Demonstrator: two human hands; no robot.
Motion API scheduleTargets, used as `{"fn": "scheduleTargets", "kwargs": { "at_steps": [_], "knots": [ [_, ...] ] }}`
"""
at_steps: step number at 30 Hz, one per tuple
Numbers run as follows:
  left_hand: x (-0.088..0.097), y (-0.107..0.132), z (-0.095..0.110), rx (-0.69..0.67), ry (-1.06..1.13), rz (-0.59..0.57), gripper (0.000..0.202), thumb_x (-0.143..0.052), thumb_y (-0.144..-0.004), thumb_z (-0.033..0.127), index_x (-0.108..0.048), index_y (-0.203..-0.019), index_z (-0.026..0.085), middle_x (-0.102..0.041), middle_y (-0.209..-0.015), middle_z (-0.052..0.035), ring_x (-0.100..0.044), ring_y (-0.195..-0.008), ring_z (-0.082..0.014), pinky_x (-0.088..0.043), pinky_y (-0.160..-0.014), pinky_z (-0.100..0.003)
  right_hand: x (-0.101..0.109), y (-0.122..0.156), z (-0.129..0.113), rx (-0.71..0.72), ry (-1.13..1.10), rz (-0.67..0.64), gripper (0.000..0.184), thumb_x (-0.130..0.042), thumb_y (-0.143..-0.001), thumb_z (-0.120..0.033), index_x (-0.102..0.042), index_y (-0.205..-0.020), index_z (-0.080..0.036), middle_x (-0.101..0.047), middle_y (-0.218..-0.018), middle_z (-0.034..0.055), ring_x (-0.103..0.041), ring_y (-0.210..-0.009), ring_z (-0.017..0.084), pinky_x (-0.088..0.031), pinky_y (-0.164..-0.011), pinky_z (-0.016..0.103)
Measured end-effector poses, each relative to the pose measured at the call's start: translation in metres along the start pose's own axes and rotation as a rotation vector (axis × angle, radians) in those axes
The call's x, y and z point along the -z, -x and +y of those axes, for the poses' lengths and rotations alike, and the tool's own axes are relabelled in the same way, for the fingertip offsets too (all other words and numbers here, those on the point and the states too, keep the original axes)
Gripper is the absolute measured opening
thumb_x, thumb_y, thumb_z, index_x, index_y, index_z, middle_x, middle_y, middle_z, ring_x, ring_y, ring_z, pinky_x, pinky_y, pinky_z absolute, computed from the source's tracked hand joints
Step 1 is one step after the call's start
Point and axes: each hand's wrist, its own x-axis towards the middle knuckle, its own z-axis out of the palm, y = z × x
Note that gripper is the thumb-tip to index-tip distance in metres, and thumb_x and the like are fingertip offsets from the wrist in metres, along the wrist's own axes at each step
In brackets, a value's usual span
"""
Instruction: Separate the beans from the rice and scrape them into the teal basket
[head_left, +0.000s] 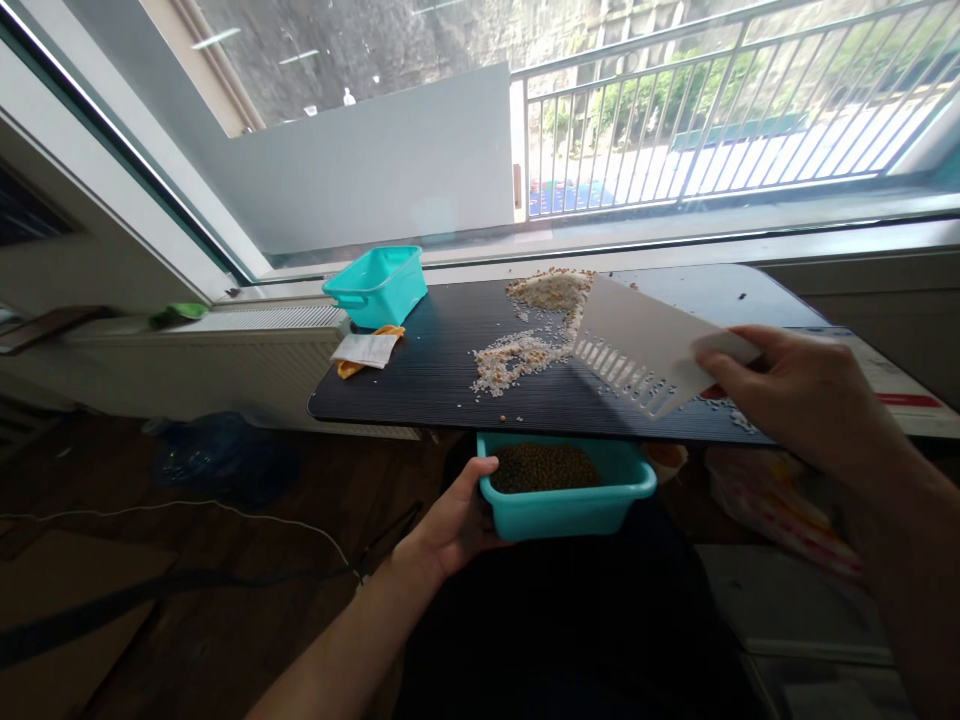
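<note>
My left hand (pixel 459 512) grips the left end of a turquoise plastic bin (pixel 562 515), thumb over its rim. Small brown pellets (pixel 547 468) lie inside the bin, which sits just below the front edge of the dark tabletop (pixel 427 390). My right hand (pixel 780 385) is closed around the handle of a white slotted scoop (pixel 645 335), tilted over the table. Its slotted edge is near a scattering of white granules and tan bits (pixel 514 360). Behind that lies a larger pile of the same mix (pixel 551 290).
Another turquoise bin (pixel 386 290) stands at the table's left end, beside a white packet (pixel 365 350) on an orange cloth-like thing. The window (pixel 390 170) borders the back, with a radiator (pixel 277 345) at left. A white cable (pixel 247 508) runs across the floor.
</note>
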Motion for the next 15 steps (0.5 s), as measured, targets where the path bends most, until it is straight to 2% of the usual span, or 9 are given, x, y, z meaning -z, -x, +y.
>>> {"fn": "scheduleTargets", "kwargs": {
  "at_steps": [5, 9, 12, 15],
  "knots": [
    [0.001, -0.002, -0.001, 0.011, -0.008, -0.027, 0.053, -0.050, -0.080, 0.054, -0.056, -0.120, 0.020, -0.069, -0.101, -0.0086, -0.063, -0.080, -0.0210, -0.049, -0.074, -0.034, -0.001, 0.018, -0.019, -0.002, -0.260, -0.220, 0.024, -0.059, -0.070, -0.033, -0.070, -0.084, -0.018, -0.070, -0.063, 0.0023, -0.064, -0.057, 0.019, -0.050, -0.053, 0.029],
    [0.001, -0.003, -0.001, 0.011, -0.009, -0.022, 0.055, -0.054, -0.077, 0.056, -0.058, -0.119, 0.020, -0.069, -0.102, -0.0085, -0.064, -0.082, -0.0223, -0.049, -0.075, -0.035, -0.007, 0.025, -0.019, 0.045, -0.365, -0.343, 0.021, -0.060, -0.070, -0.036, -0.069, -0.080, -0.019, -0.072, -0.065, 0.0024, -0.066, -0.057, 0.020, -0.051, -0.050, 0.029],
    [0.000, -0.002, -0.001, 0.007, -0.006, -0.022, 0.057, -0.056, -0.075, 0.056, -0.058, -0.119, 0.020, -0.069, -0.104, -0.0092, -0.065, -0.085, -0.0242, -0.049, -0.074, -0.035, -0.013, 0.022, -0.014, 0.028, -0.386, -0.386, 0.020, -0.060, -0.071, -0.034, -0.068, -0.080, -0.018, -0.072, -0.065, 0.0029, -0.066, -0.057, 0.019, -0.052, -0.050, 0.028],
    [0.000, -0.001, 0.000, 0.008, 0.003, -0.013, 0.057, -0.056, -0.076, 0.054, -0.056, -0.121, 0.020, -0.069, -0.105, -0.0099, -0.065, -0.086, -0.0245, -0.049, -0.076, -0.036, -0.015, 0.015, -0.011, -0.036, -0.343, -0.345, 0.019, -0.059, -0.072, -0.029, -0.069, -0.084, -0.017, -0.073, -0.067, 0.0033, -0.067, -0.058, 0.019, -0.053, -0.053, 0.028]
  ]
}}
